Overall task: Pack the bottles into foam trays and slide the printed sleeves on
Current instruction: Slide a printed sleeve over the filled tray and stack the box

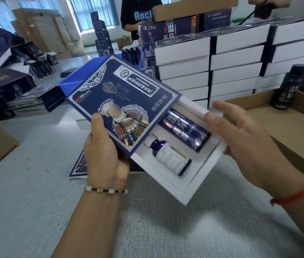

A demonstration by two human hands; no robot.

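A dark blue printed sleeve (pixel 117 101) covers the upper half of a white foam tray (pixel 190 183), both held tilted above the table. In the tray's uncovered half lie a large dark bottle (pixel 186 131) and a small blue bottle with a white label (pixel 169 157). My left hand (pixel 102 151) grips the sleeve's lower left edge, thumb on its printed face. My right hand (pixel 244 140) holds the tray's right side, thumb on the tray's top rim and fingers under it.
Stacks of sleeved white trays (pixel 236 66) stand behind. An open cardboard box (pixel 285 123) at right holds an upright dark bottle (pixel 288 86). Flat sleeves (pixel 36 99) are piled at left, another lies under the tray. A person (pixel 138 13) stands at the far side.
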